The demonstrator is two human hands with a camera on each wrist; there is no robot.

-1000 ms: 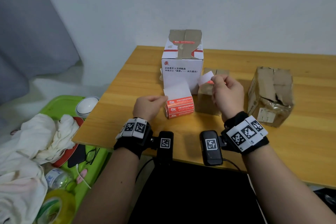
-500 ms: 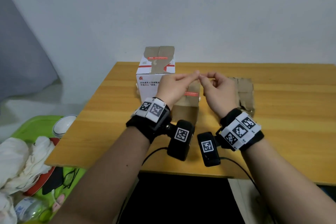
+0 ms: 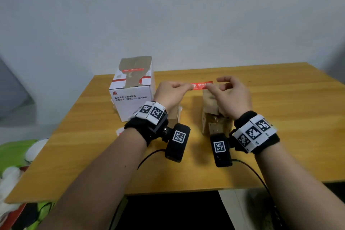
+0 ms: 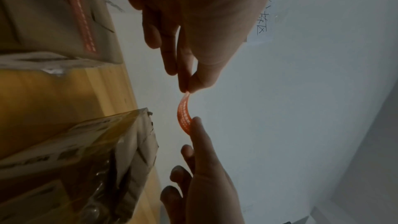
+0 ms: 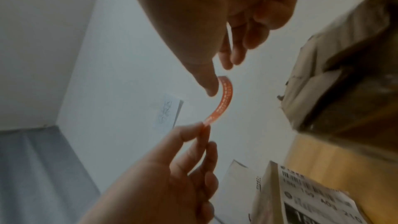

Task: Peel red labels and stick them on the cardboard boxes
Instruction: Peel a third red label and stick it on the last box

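A red label [image 3: 200,86] hangs stretched in the air between my two hands above the wooden table [image 3: 280,117]. My left hand [image 3: 173,89] pinches its left end between thumb and forefinger [image 4: 186,89]. My right hand [image 3: 227,91] holds the other end stuck against one straight fingertip [image 4: 196,122], with no other finger closing on it; the rest hang loosely curled. The label [image 5: 224,101] bows in both wrist views. A white box [image 3: 134,97] with a red label [image 3: 133,69] on top stands left. A brown cardboard box [image 3: 212,112] sits under my right hand.
A smaller brown box [image 3: 174,115] shows behind my left wrist. A box with a printed shipping sticker [image 5: 312,193] appears in the right wrist view. A green tray [image 3: 13,153] with cloth lies on the floor at left. The white wall is behind the table.
My left hand left the label roll and rose to meet the right. The two hands then drew apart, and the red label now spans the gap between them.
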